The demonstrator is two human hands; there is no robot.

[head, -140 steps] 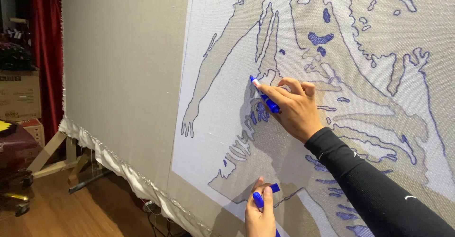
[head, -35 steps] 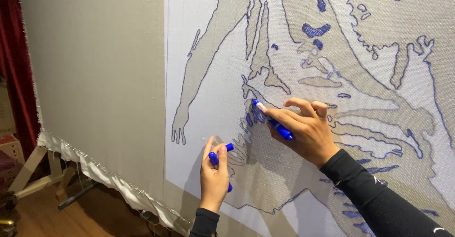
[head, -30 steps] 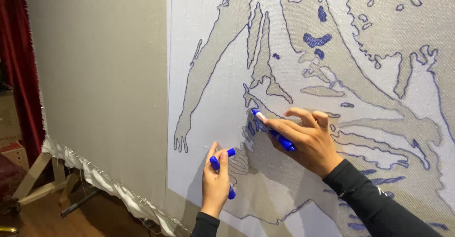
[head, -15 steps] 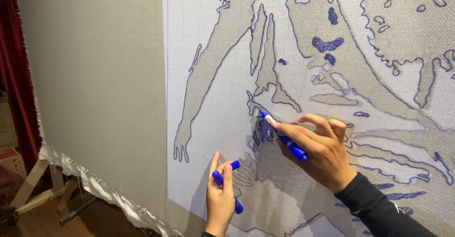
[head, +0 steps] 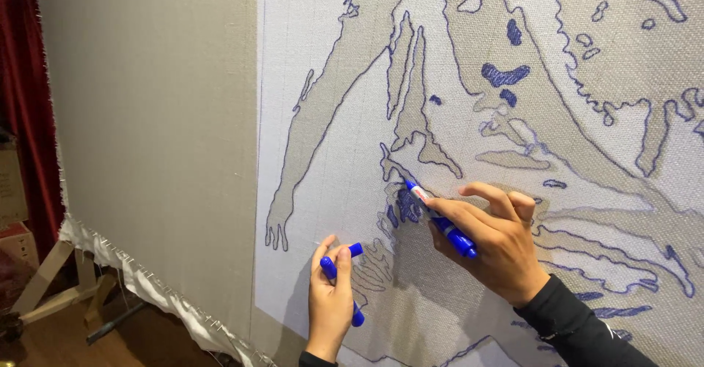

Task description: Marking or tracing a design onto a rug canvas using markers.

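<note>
Since half a second back, little shifted: right hand (head: 499, 246) a touch lower on the canvas (head: 323, 154), left hand (head: 330, 301) much as before. From the head view: right fingers closed round a blue marker (head: 442, 222), tip against the blue outline; left fingers wrapped on a second blue marker (head: 339, 279), resting against the cloth below.

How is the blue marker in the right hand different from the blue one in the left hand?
The right hand's marker has its tip on the canvas; the left hand's marker shows no tip and lies along the left hand. The right hand grips its marker like a pen. Both are blue.
</note>
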